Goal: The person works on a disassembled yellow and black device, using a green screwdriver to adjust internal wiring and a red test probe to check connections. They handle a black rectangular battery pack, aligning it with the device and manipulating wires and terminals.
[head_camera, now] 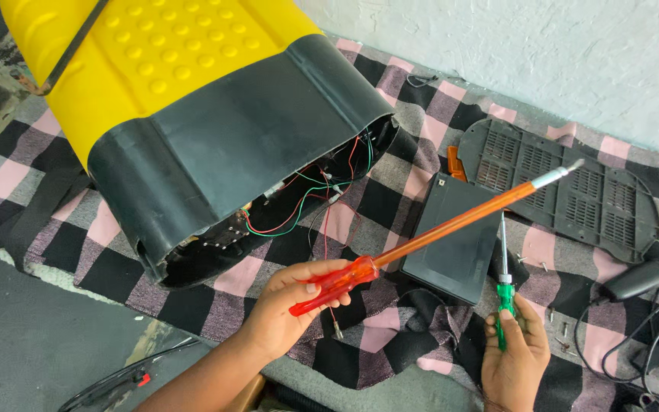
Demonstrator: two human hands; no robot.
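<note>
Left hand (pixel 287 305) gripping the red handle of a long orange screwdriver (pixel 436 233); long axis diagonal, metal tip pointing up and to the right, above a black battery block (pixel 451 252). Right hand (pixel 514 358) closed around a small green screwdriver (pixel 504 286), held nearly upright, tip up. Both lie over a pink-and-black checked cloth (pixel 390 183), beside a yellow-and-black sprayer tank (pixel 192 114) with exposed wires (pixel 299 206).
</note>
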